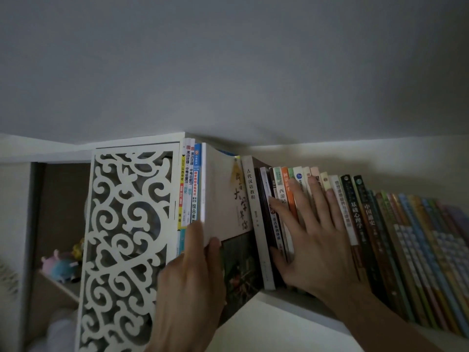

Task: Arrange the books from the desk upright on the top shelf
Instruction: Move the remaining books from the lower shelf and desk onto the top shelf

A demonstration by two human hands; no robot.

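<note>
The left hand [189, 278] gripped a large pale book [225, 199] by its lower spine edge, thumb curled onto the cover and the other fingers hidden behind it, holding it upright and partly pushed into the row on the top shelf [284, 308]. The right hand [308, 240] lay flat with its fingers spread, pressing against the spines of the upright books [281, 199] just to the right of a grey-white volume [256, 219] that stood beside the held book. To the left of the held book stood a few tall workbooks [189, 184], touching the white carved panel [127, 240] at the shelf's end. Further right, a long row of thin colourful books [418, 245] leaned slightly; their titles were too blurred to read. Beyond the panel, in a dim lower compartment, what seemed to be plush toys [62, 265] sat on a ledge.
</note>
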